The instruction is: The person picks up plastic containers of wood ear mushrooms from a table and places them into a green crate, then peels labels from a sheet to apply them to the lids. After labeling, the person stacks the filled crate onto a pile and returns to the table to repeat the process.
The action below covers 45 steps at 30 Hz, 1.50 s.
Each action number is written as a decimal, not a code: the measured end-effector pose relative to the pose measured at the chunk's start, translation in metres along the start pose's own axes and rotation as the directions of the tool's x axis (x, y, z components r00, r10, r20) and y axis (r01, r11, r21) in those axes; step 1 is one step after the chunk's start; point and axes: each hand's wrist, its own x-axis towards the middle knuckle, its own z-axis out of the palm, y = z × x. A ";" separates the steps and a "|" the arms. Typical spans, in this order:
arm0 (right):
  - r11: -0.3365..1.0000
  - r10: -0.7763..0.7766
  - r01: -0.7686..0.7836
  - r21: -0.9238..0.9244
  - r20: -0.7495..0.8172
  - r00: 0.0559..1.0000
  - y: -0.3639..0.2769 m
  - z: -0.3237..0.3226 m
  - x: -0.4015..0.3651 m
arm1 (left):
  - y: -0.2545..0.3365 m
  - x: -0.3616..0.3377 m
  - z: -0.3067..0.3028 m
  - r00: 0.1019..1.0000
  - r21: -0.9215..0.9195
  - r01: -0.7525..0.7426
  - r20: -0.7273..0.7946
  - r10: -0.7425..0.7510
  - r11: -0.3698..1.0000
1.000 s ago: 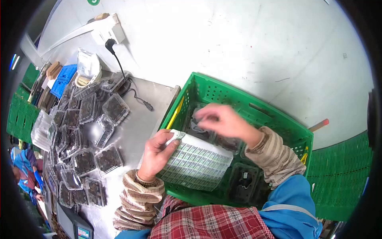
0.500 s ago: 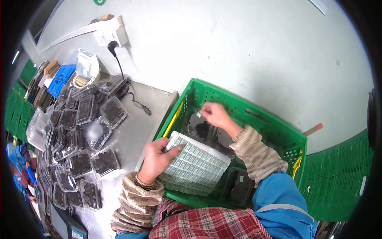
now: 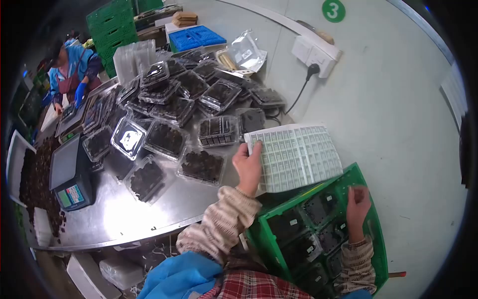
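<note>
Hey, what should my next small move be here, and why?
Probably lay the label sheet on the metal table. It occupies your left hand, several boxes in the green crate already bear pale labels, and more filled containers lie tableside.

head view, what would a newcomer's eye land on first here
Probably the heap of clear boxes with dark contents, spread over the metal table on the left side of the view. Next would come the pale sheet printed in rows, held in the left hand near the middle, and the green crate of similar boxes at lower right. The green "3" sign also stands out, high on the wall.
</note>
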 end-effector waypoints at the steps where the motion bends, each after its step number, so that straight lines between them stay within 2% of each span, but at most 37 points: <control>1: 0.995 -0.084 0.079 0.061 0.079 0.993 -0.033 0.012 0.000 | -0.024 0.012 -0.003 0.999 0.060 0.041 -0.021 -0.040 0.997; 2: 0.980 -0.173 0.155 0.125 0.147 0.974 -0.066 0.029 0.003 | -0.046 0.015 -0.010 0.999 0.050 0.044 -0.021 -0.043 0.998; 3: 0.982 -0.167 0.134 0.137 0.274 0.947 -0.096 0.050 0.005 | -0.069 0.010 -0.018 0.996 0.333 -0.089 0.026 0.085 0.939; 4: 0.978 -0.077 -0.013 0.209 0.417 0.905 -0.111 0.076 0.008 | -0.080 0.006 -0.025 0.975 0.580 -0.221 0.109 0.194 0.784; 5: 0.968 -0.091 -0.043 0.248 0.501 0.861 -0.120 0.106 0.012 | -0.074 0.006 -0.036 0.974 0.573 -0.224 0.112 0.196 0.788; 7: 0.985 -0.041 -0.078 0.153 0.653 0.756 -0.107 0.172 0.031 | -0.049 0.022 -0.073 0.816 0.695 -0.496 0.170 0.552 0.520; 8: 0.993 -0.009 -0.077 0.094 0.690 0.724 -0.102 0.202 0.042 | -0.044 0.046 -0.091 0.851 0.664 -0.471 0.168 0.498 0.580; 9: 0.999 -0.021 -0.006 0.041 0.637 0.770 -0.091 0.233 0.054 | -0.038 0.074 -0.106 0.883 0.633 -0.437 0.168 0.438 0.638; 11: 0.998 -0.046 0.069 -0.016 0.588 0.808 -0.056 0.294 0.071 | -0.021 0.122 -0.124 0.960 0.768 -0.255 0.127 0.250 0.587; 12: 0.979 -0.040 0.134 -0.152 0.502 0.864 -0.034 0.322 0.083 | -0.022 0.145 -0.134 0.977 0.819 -0.207 0.139 0.164 0.536; 13: 0.939 -0.049 0.182 -0.290 0.411 0.910 -0.031 0.338 0.091 | -0.022 0.167 -0.140 0.992 0.870 -0.104 0.127 -0.016 0.482; 14: 0.938 -0.055 0.190 -0.291 0.414 0.909 -0.025 0.351 0.096 | -0.027 0.183 -0.146 0.986 0.884 -0.011 0.088 -0.142 0.467; 15: 0.924 0.072 0.112 -0.365 0.457 0.887 -0.024 0.358 0.098 | -0.025 0.194 -0.147 0.962 0.894 0.079 0.048 -0.270 0.442; 16: 0.895 0.206 0.037 -0.444 0.486 0.850 -0.022 0.362 0.099 | -0.026 0.202 -0.145 0.959 0.891 0.084 0.048 -0.278 0.445; 17: 0.890 0.217 0.032 -0.455 0.485 0.847 -0.018 0.365 0.101 | -0.027 0.208 -0.142 0.967 0.876 0.071 0.058 -0.249 0.477; 19: 0.937 0.350 -0.261 -0.234 0.580 0.736 -0.022 0.361 0.101 | -0.047 0.227 -0.144 0.967 0.862 0.063 0.071 -0.243 0.502; 20: 0.887 0.461 -0.352 -0.299 0.559 0.689 -0.030 0.359 0.103 | -0.067 0.241 -0.148 0.946 0.733 0.177 0.057 -0.318 0.657; 21: 0.878 0.478 -0.363 -0.311 0.554 0.682 -0.028 0.359 0.100 | -0.081 0.251 -0.149 0.918 0.568 0.293 0.057 -0.392 0.769; 22: 0.850 0.468 -0.519 -0.090 0.581 0.666 -0.026 0.356 0.097 | -0.065 0.250 -0.146 0.845 0.351 0.482 0.054 -0.532 0.803; 23: 0.757 0.448 -0.639 0.137 0.604 0.659 -0.027 0.354 0.095 | -0.052 0.246 -0.142 0.838 0.355 0.491 0.055 -0.542 0.796; 24: 0.676 0.447 -0.705 0.216 0.641 0.624 -0.025 0.350 0.096 | -0.046 0.242 -0.140 0.829 0.334 0.512 0.050 -0.557 0.791; 25: 0.672 0.453 -0.710 0.211 0.642 0.619 -0.016 0.348 0.102 | -0.045 0.243 -0.141 0.820 0.311 0.532 0.042 -0.570 0.788; 27: 0.748 0.312 -0.574 0.334 0.587 0.747 0.002 0.343 0.115 | -0.039 0.246 -0.144 0.803 0.349 0.535 0.071 -0.591 0.769; 29: 0.701 0.358 -0.608 0.373 0.553 0.752 -0.003 0.329 0.132 | -0.004 0.229 -0.140 0.727 0.352 0.552 0.241 -0.643 0.756; 30: 0.628 0.359 -0.652 0.425 0.585 0.727 -0.016 0.316 0.132 | -0.015 0.229 -0.143 0.773 0.401 0.454 0.267 -0.575 0.796; 31: 0.551 0.356 -0.690 0.469 0.616 0.703 -0.037 0.301 0.133 | -0.010 0.223 -0.148 0.771 0.391 0.468 0.258 -0.582 0.793; 32: 0.502 0.303 -0.724 0.472 0.688 0.659 -0.056 0.288 0.131 | 0.003 0.214 -0.151 0.843 0.490 0.179 0.371 -0.390 0.853; 33: 0.503 0.311 -0.732 0.460 0.693 0.650 -0.062 0.281 0.131 | 0.018 0.205 -0.155 0.841 0.544 -0.129 0.503 -0.200 0.829; 34: 0.500 0.257 -0.719 0.482 0.711 0.655 -0.062 0.275 0.132 | 0.037 0.197 -0.159 0.841 0.550 -0.115 0.497 -0.214 0.827; 36: 0.447 0.197 -0.730 0.518 0.739 0.645 -0.076 0.268 0.129 | 0.074 0.183 -0.167 0.675 0.334 -0.508 0.727 0.126 0.794; 37: 0.447 0.201 -0.737 0.507 0.746 0.635 -0.074 0.268 0.126 | 0.082 0.178 -0.173 0.684 0.342 -0.499 0.720 0.119 0.796; 39: 0.442 0.075 -0.725 0.528 0.784 0.616 -0.070 0.263 0.124 | 0.091 0.173 -0.188 0.386 0.225 -0.732 0.915 0.119 0.643; 40: 0.377 0.041 -0.785 0.492 0.838 0.544 -0.072 0.268 0.116 | 0.083 0.163 -0.199 0.316 0.198 -0.784 0.943 0.103 0.588; 41: 0.377 0.039 -0.787 0.488 0.841 0.540 -0.073 0.274 0.107 | 0.069 0.152 -0.211 0.170 0.097 -0.894 0.977 0.130 0.438; 43: 0.447 -0.003 -0.835 0.321 0.934 0.358 -0.087 0.292 0.076 | 0.039 0.133 -0.240 -0.032 -0.058 -0.975 0.992 0.122 0.214; 44: 0.572 -0.009 -0.771 0.280 0.942 0.336 -0.094 0.305 0.056 | 0.036 0.124 -0.248 -0.023 -0.049 -0.976 0.992 0.121 0.213; 45: 0.687 -0.020 -0.685 0.242 0.949 0.315 -0.094 0.320 0.044 | 0.036 0.119 -0.254 0.002 -0.015 -0.991 0.993 0.120 0.136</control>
